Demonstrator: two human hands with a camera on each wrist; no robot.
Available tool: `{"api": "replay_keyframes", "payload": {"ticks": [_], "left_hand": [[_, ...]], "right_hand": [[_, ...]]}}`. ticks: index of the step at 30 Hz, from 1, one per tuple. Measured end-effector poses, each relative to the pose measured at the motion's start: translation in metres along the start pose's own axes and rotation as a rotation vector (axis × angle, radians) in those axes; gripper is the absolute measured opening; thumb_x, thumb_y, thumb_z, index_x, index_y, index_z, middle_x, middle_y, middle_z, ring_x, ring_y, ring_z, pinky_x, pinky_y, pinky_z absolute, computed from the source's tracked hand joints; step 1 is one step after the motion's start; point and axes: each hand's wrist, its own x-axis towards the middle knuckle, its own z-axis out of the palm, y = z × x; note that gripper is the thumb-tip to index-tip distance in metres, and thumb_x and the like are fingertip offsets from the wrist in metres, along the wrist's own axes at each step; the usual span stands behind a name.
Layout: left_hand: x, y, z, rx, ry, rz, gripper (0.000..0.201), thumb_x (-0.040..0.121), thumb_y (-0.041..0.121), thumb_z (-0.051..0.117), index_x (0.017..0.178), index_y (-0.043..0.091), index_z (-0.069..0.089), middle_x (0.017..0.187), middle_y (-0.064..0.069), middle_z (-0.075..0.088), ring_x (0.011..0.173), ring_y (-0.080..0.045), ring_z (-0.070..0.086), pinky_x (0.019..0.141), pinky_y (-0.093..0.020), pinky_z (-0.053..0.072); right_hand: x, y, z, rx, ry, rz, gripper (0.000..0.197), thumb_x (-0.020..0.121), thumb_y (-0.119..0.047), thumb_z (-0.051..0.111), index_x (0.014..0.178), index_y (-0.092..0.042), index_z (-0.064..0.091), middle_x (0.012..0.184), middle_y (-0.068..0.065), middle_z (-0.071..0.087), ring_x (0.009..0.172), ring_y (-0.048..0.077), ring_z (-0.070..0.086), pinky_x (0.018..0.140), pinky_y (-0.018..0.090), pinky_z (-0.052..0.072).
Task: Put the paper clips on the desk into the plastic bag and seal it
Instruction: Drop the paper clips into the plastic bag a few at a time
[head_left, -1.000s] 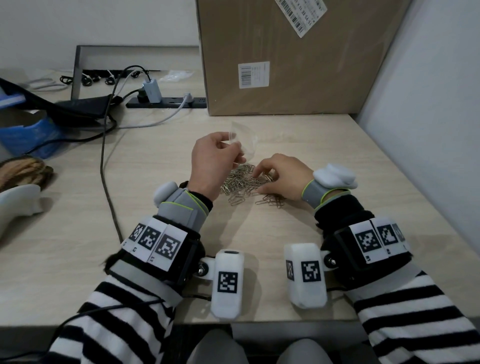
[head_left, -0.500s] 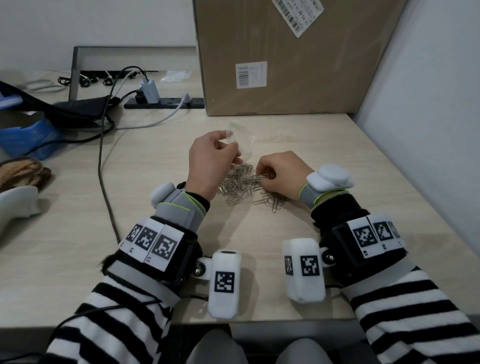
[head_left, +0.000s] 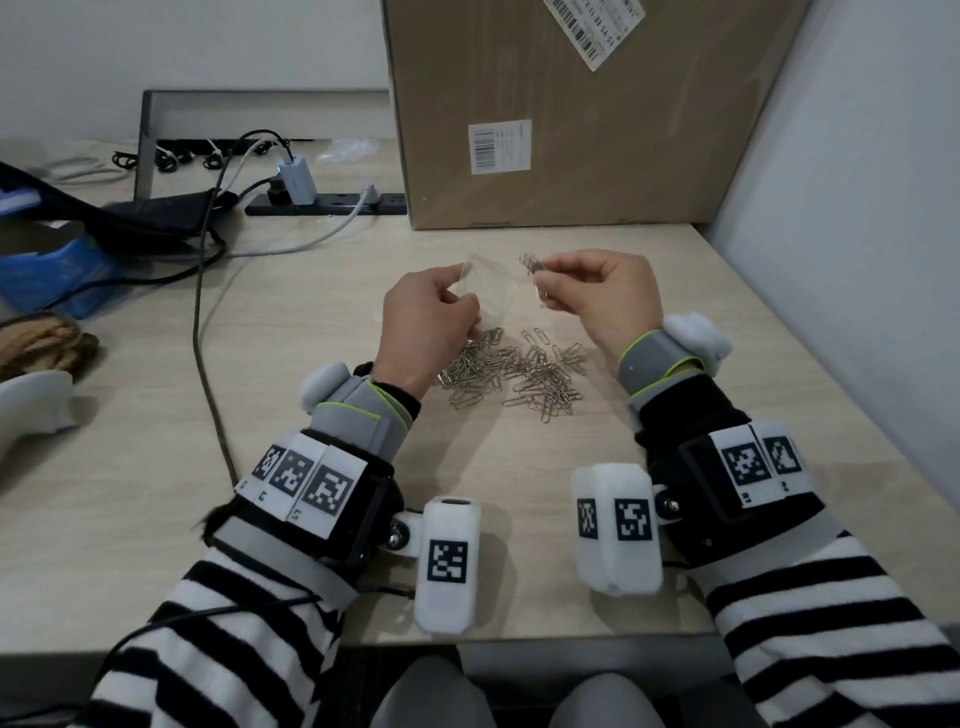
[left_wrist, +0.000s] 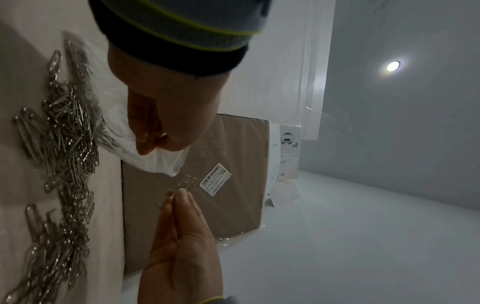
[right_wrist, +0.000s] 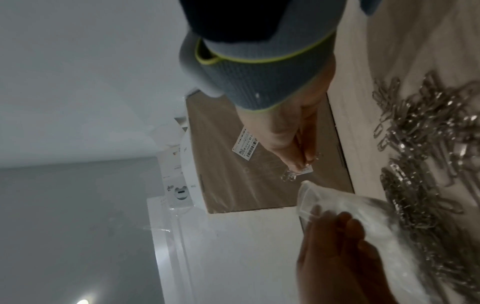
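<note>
Left hand (head_left: 426, 306) pinches the clear plastic bag (head_left: 488, 283) up off the desk (head_left: 675, 312). Right hand (head_left: 597, 291) pinches a few paper clips (head_left: 531, 265) right beside the bag's mouth, and the loose paper clip pile (head_left: 511, 371) sits just below both grips.

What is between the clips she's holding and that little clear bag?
Nothing visible. The right hand pinches a few paper clips just beside the plastic bag, which the left hand holds up above the pile.

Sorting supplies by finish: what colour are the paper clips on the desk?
Plain silver metal paper clips, uncoated; the head view shows them best.
</note>
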Motion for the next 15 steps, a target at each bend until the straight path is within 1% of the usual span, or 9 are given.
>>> {"api": "replay_keyframes", "payload": {"ticks": [1,3,6,8,9,11,12,13,15], "left_hand": [[0.000,0.000,0.002,0.002,-0.026,-0.007,0.042,0.083,0.005,0.054,0.125,0.011,0.060,0.062,-0.005,0.064,0.059,-0.020,0.066,0.069,-0.033,0.057],[-0.002,0.001,0.006,-0.016,-0.081,-0.024,0.041,0.084,0.004,0.055,0.125,0.010,0.060,0.061,-0.004,0.063,0.055,-0.017,0.064,0.064,-0.031,0.056],[-0.007,0.006,0.011,-0.063,-0.159,-0.048,0.038,0.084,0.002,0.055,0.120,0.010,0.063,0.061,-0.005,0.063,0.047,-0.009,0.060,0.050,-0.020,0.049],[-0.010,0.009,0.013,-0.134,-0.185,-0.069,0.036,0.085,0.001,0.055,0.119,0.008,0.063,0.062,-0.007,0.063,0.044,-0.007,0.059,0.046,-0.016,0.045],[-0.011,0.010,0.013,-0.172,-0.190,-0.082,0.035,0.086,0.001,0.055,0.120,0.005,0.061,0.063,-0.007,0.063,0.045,-0.007,0.059,0.046,-0.016,0.045],[-0.012,0.012,0.013,-0.239,-0.193,-0.105,0.034,0.087,0.001,0.055,0.121,-0.001,0.059,0.064,-0.007,0.063,0.046,-0.007,0.060,0.045,-0.015,0.044],[-0.012,0.013,0.013,-0.265,-0.190,-0.115,0.034,0.087,0.001,0.054,0.121,-0.003,0.058,0.064,-0.006,0.062,0.046,-0.006,0.060,0.045,-0.015,0.044],[-0.012,0.014,0.013,-0.289,-0.181,-0.126,0.034,0.088,0.002,0.054,0.121,-0.004,0.057,0.064,-0.006,0.062,0.047,-0.006,0.060,0.045,-0.016,0.044],[-0.012,0.014,0.012,-0.337,-0.151,-0.143,0.034,0.088,0.002,0.053,0.122,-0.002,0.055,0.064,-0.006,0.062,0.047,-0.006,0.060,0.047,-0.017,0.045]], "right_hand": [[0.000,-0.004,-0.001,0.073,0.007,-0.001,0.011,0.075,0.003,0.071,0.081,-0.006,0.070,0.059,-0.005,0.068,0.052,0.002,0.062,0.059,0.013,0.055],[-0.001,-0.010,-0.001,0.166,-0.003,-0.007,0.014,0.076,0.003,0.070,0.078,-0.010,0.069,0.056,-0.007,0.068,0.054,0.003,0.062,0.060,0.013,0.054],[-0.003,-0.014,0.000,0.179,-0.053,-0.031,0.015,0.076,0.003,0.070,0.078,-0.012,0.069,0.058,-0.006,0.069,0.057,0.004,0.063,0.061,0.014,0.054],[-0.004,-0.014,0.003,0.126,-0.093,-0.040,0.015,0.076,0.003,0.071,0.078,-0.012,0.069,0.060,-0.004,0.069,0.057,0.006,0.063,0.062,0.015,0.054],[-0.005,-0.013,0.004,0.089,-0.113,-0.041,0.015,0.075,0.003,0.071,0.078,-0.012,0.069,0.063,0.000,0.068,0.058,0.009,0.063,0.063,0.017,0.055],[-0.006,-0.010,0.006,-0.017,-0.139,-0.052,0.015,0.074,0.001,0.072,0.077,-0.014,0.069,0.067,0.006,0.066,0.061,0.014,0.061,0.069,0.024,0.056],[-0.006,-0.008,0.007,-0.087,-0.133,-0.061,0.015,0.074,-0.001,0.073,0.076,-0.015,0.069,0.067,0.006,0.066,0.061,0.015,0.060,0.070,0.028,0.056],[-0.006,-0.007,0.007,-0.161,-0.119,-0.072,0.013,0.074,-0.004,0.074,0.076,-0.016,0.070,0.066,0.004,0.066,0.060,0.014,0.060,0.071,0.029,0.055],[-0.006,-0.005,0.007,-0.310,-0.088,-0.100,0.010,0.073,-0.009,0.075,0.080,-0.015,0.073,0.065,0.002,0.066,0.059,0.009,0.061,0.069,0.024,0.053]]}}
